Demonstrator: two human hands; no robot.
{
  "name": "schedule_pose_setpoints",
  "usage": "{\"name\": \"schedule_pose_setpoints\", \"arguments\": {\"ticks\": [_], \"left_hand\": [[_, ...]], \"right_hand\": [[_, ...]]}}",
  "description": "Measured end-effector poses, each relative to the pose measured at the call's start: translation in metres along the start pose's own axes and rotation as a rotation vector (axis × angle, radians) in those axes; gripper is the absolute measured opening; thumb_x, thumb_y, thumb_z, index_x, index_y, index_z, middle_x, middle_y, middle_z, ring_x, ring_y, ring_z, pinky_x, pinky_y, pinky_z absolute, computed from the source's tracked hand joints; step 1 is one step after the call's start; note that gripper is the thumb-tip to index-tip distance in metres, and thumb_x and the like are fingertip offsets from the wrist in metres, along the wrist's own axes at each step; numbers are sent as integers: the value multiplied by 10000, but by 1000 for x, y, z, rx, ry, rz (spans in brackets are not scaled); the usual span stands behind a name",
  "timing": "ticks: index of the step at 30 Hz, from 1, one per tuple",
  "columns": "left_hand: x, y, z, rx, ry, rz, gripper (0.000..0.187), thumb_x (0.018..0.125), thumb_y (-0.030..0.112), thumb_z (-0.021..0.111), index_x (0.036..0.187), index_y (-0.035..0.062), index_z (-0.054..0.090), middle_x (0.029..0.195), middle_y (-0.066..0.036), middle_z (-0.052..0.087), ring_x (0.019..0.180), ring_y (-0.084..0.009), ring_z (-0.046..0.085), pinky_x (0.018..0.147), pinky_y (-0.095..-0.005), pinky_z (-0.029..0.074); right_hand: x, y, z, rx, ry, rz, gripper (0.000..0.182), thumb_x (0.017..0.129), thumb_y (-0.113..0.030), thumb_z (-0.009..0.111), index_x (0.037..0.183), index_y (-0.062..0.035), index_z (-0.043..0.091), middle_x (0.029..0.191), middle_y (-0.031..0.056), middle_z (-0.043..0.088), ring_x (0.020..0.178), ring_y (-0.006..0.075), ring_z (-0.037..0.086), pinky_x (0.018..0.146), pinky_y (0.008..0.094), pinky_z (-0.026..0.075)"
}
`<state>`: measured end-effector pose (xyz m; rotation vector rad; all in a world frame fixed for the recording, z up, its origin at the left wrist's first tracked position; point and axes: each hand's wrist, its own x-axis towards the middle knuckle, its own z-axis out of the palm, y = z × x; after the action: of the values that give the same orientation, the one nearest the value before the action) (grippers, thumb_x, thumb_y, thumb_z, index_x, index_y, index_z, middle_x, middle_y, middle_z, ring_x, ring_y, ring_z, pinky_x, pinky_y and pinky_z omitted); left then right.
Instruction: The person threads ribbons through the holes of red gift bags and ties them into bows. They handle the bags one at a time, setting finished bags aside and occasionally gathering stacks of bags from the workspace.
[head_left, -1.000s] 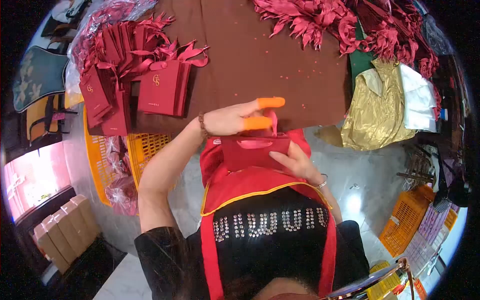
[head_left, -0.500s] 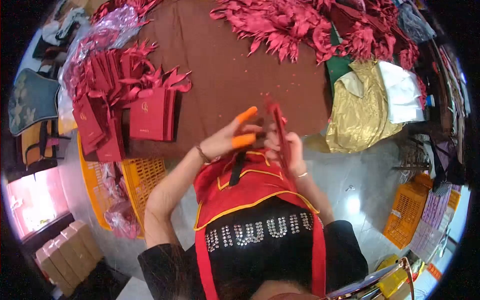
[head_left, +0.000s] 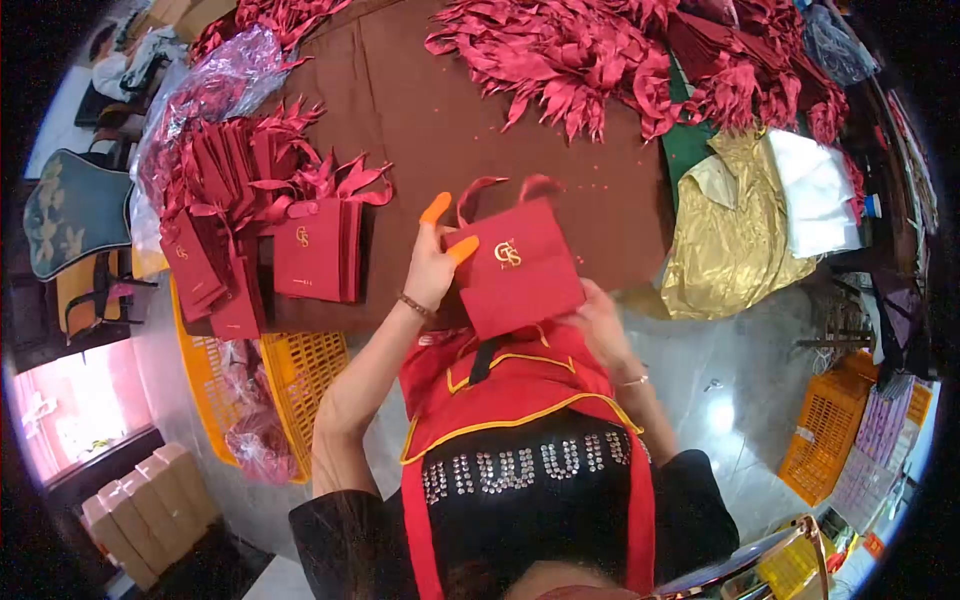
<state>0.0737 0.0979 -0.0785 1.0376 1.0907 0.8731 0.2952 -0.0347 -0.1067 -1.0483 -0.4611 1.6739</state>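
Observation:
A red paper bag (head_left: 520, 265) with a gold logo and red ribbons is held between my two hands, its face turned up, near the table's front edge. My left hand (head_left: 436, 258), with orange covers on two fingers, grips its left upper side. At the bag's lower right corner my right hand (head_left: 602, 322) holds on, its fingers partly hidden. Left of my hands, similar red bags (head_left: 312, 248) stand stacked on the brown table (head_left: 430, 130), and more bags with ribbons (head_left: 222, 165) lie beside them.
Red ribbons (head_left: 560, 60) are heaped at the table's far side. A gold bag (head_left: 735, 235) and a white sheet (head_left: 812, 190) lie at the right. Orange crates (head_left: 305, 375) stand below the left edge, another crate (head_left: 825, 430) on the floor at right.
The red bag has turned from edge-on to face-up and moved left. My left hand has closed on its side. The view has shifted slightly.

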Motion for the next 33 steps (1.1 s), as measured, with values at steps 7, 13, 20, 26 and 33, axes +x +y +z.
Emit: {"name": "schedule_pose_setpoints", "arguments": {"ticks": [7,13,20,26,33], "left_hand": [[15,-8,-10,724,65,187,542,743,185,710,1166,0,425,850,-144,584,750,-289,586,651,-365,474],[13,33,-1,1309,124,344,514,735,206,712,1136,3,461,881,-162,585,757,-317,582,665,-383,473],[23,25,-23,608,171,341,487,800,44,609,1263,59,459,865,-67,587,744,-158,576,676,-285,478],[8,33,2,671,23,359,269,830,33,580,1096,-4,575,1002,-121,633,871,-168,608,741,-264,481],[-7,24,19,715,-18,550,255,802,8,592,1056,24,607,937,-141,636,853,-247,623,737,-297,477]], "right_hand": [[-4,-29,3,-380,312,-65,178,874,-85,536,1048,-50,546,846,7,605,663,39,492,575,180,393],[10,-37,22,-741,194,-212,139,876,-61,542,1008,-23,561,710,-47,512,627,12,436,551,162,357],[41,-61,18,-724,204,-294,157,877,-78,548,1021,-18,558,671,-40,498,617,22,452,541,181,379],[112,-107,-1,-1119,343,-645,237,816,-115,599,1040,-43,565,696,75,566,610,160,564,570,291,456],[172,-140,-22,-1498,625,-533,208,800,-241,591,938,-86,589,873,129,608,779,329,602,660,421,482]]}}
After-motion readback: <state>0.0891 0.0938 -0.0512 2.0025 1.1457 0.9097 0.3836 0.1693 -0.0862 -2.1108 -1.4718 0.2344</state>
